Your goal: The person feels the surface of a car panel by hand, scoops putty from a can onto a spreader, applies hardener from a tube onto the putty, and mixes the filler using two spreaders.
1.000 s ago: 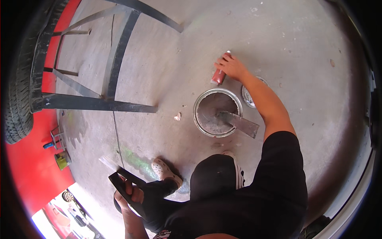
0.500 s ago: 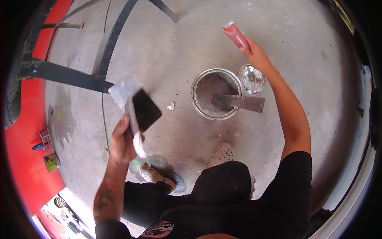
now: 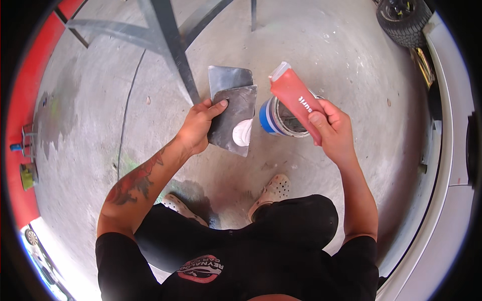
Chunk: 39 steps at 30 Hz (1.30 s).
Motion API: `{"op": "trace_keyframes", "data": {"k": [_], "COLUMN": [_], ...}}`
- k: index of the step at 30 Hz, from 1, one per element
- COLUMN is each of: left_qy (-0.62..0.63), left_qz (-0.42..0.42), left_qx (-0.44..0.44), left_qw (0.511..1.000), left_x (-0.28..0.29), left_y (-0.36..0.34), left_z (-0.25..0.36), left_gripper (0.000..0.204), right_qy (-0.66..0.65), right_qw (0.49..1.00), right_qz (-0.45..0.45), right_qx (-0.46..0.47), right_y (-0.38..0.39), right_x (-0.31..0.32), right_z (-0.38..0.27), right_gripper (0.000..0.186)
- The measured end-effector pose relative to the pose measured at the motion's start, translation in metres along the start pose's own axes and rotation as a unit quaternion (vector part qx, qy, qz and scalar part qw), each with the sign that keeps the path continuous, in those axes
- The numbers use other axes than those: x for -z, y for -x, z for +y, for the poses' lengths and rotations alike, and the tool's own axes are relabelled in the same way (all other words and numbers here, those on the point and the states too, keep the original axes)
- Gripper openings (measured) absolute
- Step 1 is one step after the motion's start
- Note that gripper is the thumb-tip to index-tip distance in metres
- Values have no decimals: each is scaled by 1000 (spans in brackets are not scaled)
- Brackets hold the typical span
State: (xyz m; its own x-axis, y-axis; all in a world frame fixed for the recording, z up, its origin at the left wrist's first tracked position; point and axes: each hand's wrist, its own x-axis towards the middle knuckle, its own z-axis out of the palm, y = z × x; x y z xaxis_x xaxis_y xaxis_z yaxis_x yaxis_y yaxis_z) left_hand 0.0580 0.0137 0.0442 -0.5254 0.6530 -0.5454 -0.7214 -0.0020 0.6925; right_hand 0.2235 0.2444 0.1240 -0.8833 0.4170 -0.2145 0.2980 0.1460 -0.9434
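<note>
In my left hand are two flat, thin plates that look like filler spreaders, pinched with the thumb on top. The front dark spreader carries a round pale blob of putty near its lower right corner; a smoother grey spreader sticks out behind it. My right hand grips a red squeeze tube around its lower part, its flat pale end pointing up and left. Beneath the tube stands an open can with a blue and white side, partly hidden by the tube and hand.
A dark metal stand rises beyond my left hand. A tyre lies at the far right, near a pale vehicle panel. A dark cable runs over the concrete floor. My shoes are below the can.
My right hand has brought the red tube inward and nearer, over the can. My left hand has moved right and turned the spreaders, so the putty blob now shows.
</note>
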Motion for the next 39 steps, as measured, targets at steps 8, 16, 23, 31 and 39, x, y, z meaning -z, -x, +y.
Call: {"op": "trace_keyframes", "data": {"k": [8, 16, 23, 31, 39], "left_qy": [2, -3, -23, -32, -46], "left_qz": [2, -18, -24, -40, -42], "left_qx": [16, 8, 6, 9, 13], "left_qw": [1000, 1000, 999, 999, 998], "left_x": [13, 16, 13, 17, 16], "left_y": [13, 11, 14, 9, 7], "left_z": [4, 6, 13, 11, 9], "left_gripper": [30, 28, 34, 34, 34], "right_qy": [-147, -71, -97, -27, -35], "right_qw": [986, 985, 988, 987, 995], "right_qz": [-72, -153, -118, -153, -79], "right_qx": [2, -29, 11, -38, 47], "right_y": [-5, -6, -10, -18, -22], "right_x": [-51, -45, -61, -60, -73], "right_z": [1, 17, 25, 19, 25], "right_gripper": [28, 27, 32, 32, 30]}}
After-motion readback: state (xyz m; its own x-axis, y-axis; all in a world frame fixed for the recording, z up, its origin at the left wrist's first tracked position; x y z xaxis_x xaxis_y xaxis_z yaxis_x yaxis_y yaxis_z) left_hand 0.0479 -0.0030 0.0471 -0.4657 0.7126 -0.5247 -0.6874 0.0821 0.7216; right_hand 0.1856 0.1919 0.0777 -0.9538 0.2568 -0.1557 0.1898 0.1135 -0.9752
